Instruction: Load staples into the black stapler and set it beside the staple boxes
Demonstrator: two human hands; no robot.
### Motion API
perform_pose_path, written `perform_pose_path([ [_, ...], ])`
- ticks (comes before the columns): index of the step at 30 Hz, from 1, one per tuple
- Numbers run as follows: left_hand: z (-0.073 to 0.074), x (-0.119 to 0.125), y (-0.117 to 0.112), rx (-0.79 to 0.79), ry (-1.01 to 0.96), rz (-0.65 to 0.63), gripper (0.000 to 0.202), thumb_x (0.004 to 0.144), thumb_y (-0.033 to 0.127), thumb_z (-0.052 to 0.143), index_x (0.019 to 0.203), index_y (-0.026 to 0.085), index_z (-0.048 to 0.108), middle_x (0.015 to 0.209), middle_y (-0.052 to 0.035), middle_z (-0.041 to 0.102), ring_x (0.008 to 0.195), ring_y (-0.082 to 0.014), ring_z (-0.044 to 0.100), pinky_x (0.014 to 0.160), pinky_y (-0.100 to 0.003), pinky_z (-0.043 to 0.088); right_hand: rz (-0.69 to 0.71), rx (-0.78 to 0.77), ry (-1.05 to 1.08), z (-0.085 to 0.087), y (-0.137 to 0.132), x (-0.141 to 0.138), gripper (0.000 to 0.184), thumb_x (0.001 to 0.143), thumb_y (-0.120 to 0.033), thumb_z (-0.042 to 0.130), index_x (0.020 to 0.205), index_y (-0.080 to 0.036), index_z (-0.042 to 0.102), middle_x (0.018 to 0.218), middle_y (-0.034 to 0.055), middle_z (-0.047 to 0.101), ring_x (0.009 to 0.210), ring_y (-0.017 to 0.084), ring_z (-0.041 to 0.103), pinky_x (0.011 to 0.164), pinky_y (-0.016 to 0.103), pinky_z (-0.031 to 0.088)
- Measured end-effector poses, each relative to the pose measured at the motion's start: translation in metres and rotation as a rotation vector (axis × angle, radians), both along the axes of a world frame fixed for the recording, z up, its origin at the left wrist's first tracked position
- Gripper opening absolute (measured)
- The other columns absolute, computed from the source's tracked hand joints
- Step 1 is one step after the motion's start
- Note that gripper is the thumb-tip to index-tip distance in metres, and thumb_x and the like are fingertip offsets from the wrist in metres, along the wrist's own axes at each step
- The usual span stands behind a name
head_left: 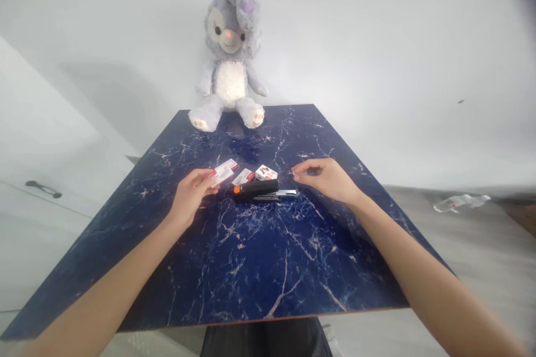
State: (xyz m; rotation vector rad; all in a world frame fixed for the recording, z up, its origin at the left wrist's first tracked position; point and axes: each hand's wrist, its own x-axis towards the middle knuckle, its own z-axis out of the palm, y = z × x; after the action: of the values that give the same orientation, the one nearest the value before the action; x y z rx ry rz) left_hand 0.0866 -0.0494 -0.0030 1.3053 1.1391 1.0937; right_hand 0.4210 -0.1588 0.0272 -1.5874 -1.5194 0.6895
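Observation:
My left hand (193, 195) is closed on a small red and white box (224, 173), held between thumb and fingers above the table. Just right of it lies another red and white box (243, 177), with a white box (266, 172) showing a dark printed picture beside that. In front of these boxes is a black stapler (262, 188) with an orange spot at its left end. A metal strip sticks out from the stapler's right end. My right hand (324, 174) is pinched, to the right of the stapler; a tiny pale thing at its fingertips is too small to name.
The dark blue marble-patterned table (259, 256) has its near edge by my legs. A grey plush rabbit (230, 56) sits at the far edge against the white wall. A cabinet handle (43, 188) is at the left, and crumpled clear plastic (460, 202) lies on the floor at right.

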Motion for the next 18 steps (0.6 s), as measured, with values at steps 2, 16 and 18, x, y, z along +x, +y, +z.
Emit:
perform_pose_path([
  [2, -0.002, 0.0, 0.001, 0.002, 0.021, 0.005, 0.037, 0.072, 0.039, 0.083, 0.098, 0.017, 0.072, 0.098, -0.0077, 0.075, 0.076, -0.0186, 0.071, 0.07, -0.032, 0.061, 0.043, -0.042, -0.068, -0.007, -0.006, 0.007, 0.012, 0.079, -0.036, 0.075, 0.086, -0.027, 0.08, 0.106, 0.0015, 0.078, 0.099, 0.023, 0.072, 0.096, 0.04, 0.055],
  [16, -0.006, 0.003, -0.001, 0.036, 0.07, -0.03, 0.032, 0.074, 0.04, 0.08, 0.096, 0.019, 0.072, 0.093, -0.0049, 0.075, 0.074, -0.0182, 0.07, 0.07, -0.032, 0.06, 0.082, -0.017, -0.061, -0.032, -0.011, -0.018, 0.013, 0.081, -0.028, 0.074, 0.093, -0.028, 0.078, 0.102, -0.0006, 0.077, 0.094, 0.019, 0.072, 0.091, 0.036, 0.055],
  [18, -0.006, 0.002, -0.001, 0.035, 0.068, -0.033, 0.031, 0.074, 0.04, 0.08, 0.096, 0.019, 0.072, 0.093, -0.005, 0.074, 0.074, -0.0184, 0.07, 0.069, -0.031, 0.06, 0.1, -0.023, -0.013, -0.034, -0.01, -0.019, 0.017, 0.081, -0.027, 0.074, 0.097, -0.027, 0.077, 0.105, -0.0003, 0.077, 0.094, 0.019, 0.072, 0.093, 0.037, 0.055],
])
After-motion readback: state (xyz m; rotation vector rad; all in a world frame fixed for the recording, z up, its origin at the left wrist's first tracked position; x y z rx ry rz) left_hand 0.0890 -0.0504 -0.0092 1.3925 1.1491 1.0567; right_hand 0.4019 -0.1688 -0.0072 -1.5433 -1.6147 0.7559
